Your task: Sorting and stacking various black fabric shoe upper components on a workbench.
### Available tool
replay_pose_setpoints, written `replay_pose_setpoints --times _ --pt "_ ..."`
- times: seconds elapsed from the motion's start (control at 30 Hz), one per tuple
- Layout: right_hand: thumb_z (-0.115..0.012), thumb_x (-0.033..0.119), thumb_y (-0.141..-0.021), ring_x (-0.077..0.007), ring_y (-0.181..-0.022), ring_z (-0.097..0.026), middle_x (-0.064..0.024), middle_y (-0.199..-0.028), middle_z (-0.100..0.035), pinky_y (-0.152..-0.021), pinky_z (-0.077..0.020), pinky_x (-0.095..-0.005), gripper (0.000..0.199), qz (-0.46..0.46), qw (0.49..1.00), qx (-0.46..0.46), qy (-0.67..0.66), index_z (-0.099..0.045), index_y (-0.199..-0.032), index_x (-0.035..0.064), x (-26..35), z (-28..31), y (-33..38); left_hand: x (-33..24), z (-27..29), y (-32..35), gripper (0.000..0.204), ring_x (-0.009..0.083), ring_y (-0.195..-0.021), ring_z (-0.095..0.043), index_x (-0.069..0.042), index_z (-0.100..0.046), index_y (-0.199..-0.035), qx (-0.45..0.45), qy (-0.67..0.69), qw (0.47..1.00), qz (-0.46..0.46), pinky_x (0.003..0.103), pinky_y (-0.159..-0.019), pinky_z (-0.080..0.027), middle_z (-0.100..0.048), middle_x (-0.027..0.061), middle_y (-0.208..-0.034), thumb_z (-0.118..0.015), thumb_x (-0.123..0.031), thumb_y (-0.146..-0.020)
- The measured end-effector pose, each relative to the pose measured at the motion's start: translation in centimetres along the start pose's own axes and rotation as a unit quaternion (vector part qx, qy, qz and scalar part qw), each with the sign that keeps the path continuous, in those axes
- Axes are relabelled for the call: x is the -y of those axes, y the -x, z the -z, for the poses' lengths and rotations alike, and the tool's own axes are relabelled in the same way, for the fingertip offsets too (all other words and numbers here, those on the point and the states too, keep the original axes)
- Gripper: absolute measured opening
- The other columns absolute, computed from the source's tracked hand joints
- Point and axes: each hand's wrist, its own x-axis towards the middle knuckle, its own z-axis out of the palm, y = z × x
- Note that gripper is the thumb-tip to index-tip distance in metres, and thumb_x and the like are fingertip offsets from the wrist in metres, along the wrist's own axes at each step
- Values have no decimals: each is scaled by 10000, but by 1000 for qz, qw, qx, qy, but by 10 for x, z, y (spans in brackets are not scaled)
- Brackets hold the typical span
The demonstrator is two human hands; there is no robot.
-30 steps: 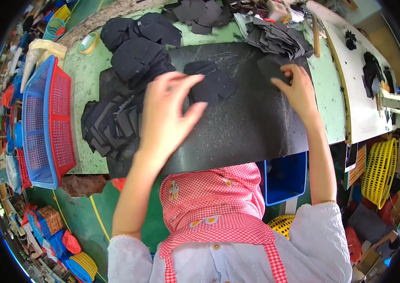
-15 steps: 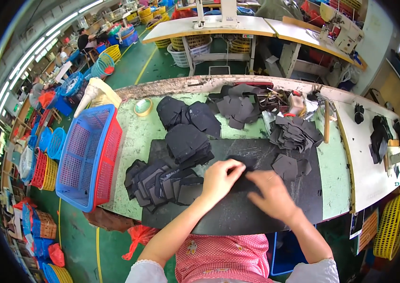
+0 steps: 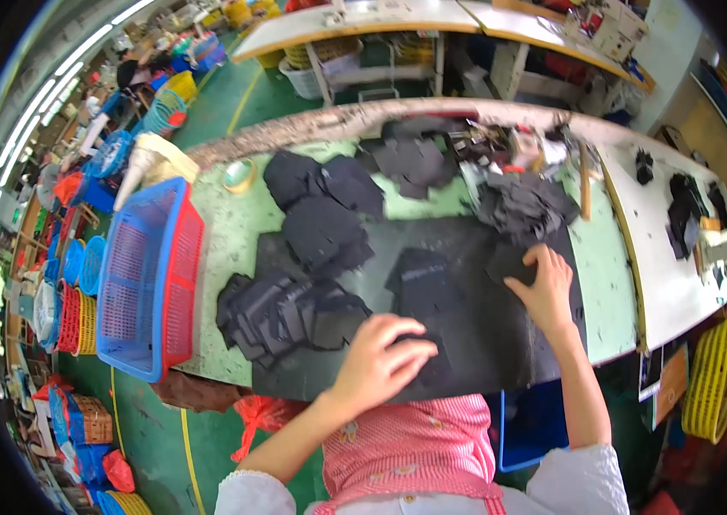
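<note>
My left hand hovers low over the near middle of the black mat, fingers apart and loosely bent. A dark piece, hard to tell from the mat, lies by its fingertips. To the right, my right hand reaches to a few flat black cut pieces. Its thumb and forefinger are spread at their edge, and no firm grip shows. Between the hands and farther off lies a dark piece with a paler strip. Fanned black pieces lie left of my left hand.
Stacks of rounded black pieces and a ruffled pile lie beyond. A tape roll and a blue basket within a red one stand left. Tools clutter the back right near a wooden-handled tool. A side table adjoins at right.
My hands were close together at the mat's middle and have parted. The left came nearer to me; the right went to the black pieces at right. The whole view has shifted slightly.
</note>
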Motion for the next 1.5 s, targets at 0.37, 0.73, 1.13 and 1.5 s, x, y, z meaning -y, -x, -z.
replay_pose_setpoints --times 0.37,0.73,1.13,1.5 --pt "-800 -33 -838 -200 -1019 -689 -71 -1093 -696 -952 -545 -338 381 46 927 111 -355 -650 -1179 49 78 40 5 1 -21 -59 346 162 -1003 -717 -16 -618 -1349 28 376 893 246 285 -872 -540 -730 77 -1151 -602 -250 -1095" --pt "-737 150 -979 -73 -938 -536 14 -969 -585 -865 -464 -273 213 -63 847 321 -420 -604 -1093 29 69 43 -2 6 -17 -55 132 99 -755 -708 -46 -666 -1101 -63 325 910 251 231 -613 -486 -736 27 -897 -682 -159 -1037" --pt "-670 94 -1045 -41 -969 -553 42 -1015 -553 -881 -475 -236 103 -82 743 301 -592 -573 -1064 66 92 23 3 -8 -29 -52 340 86 -861 -553 -42 -539 -1021 -6 307 936 174 272 -737 -492 -507 3 -985 -841 -152 -907" --pt "-790 126 -908 -234 -1005 -665 -96 -1066 -675 -930 -509 -355 399 152 987 -27 -40 -611 -1249 24 28 8 -11 29 14 -22 213 6 -783 -400 -63 -533 -868 -105 432 859 253 209 -717 -327 -444 -77 -837 -646 -75 -1048"
